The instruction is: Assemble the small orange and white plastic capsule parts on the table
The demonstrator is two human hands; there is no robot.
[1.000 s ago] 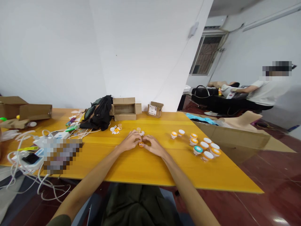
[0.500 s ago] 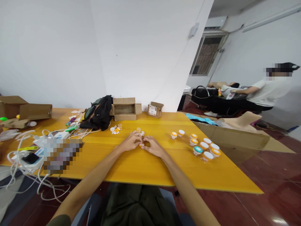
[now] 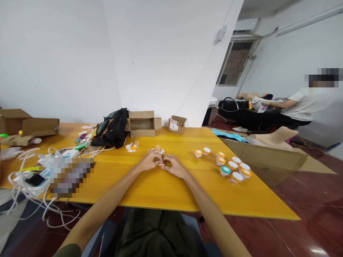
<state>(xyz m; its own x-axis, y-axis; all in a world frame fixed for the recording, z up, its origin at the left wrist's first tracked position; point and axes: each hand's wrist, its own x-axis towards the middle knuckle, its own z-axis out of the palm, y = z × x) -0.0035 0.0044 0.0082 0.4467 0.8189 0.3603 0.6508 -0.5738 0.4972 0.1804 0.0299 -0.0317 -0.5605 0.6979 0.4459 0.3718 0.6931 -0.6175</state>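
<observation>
Between my hands, low over the yellow table, is a small orange and white piece. My left hand pinches it from the left, and my right hand grips its right side with curled fingers. Just beyond my fingers stand a small clear cup and a white ring-like part. Further left lie white and orange loose parts with another clear cup. On the right stand several clear jars with orange, white or teal lids, among them a teal-lidded jar.
At the back are an open cardboard box, a smaller box and a black bag. White cables and a power strip crowd the left. A person sits beyond the table at the right.
My hands stay nearly in place, with the small piece tilted slightly between my fingers. The seated person's head has shifted a little to the right.
</observation>
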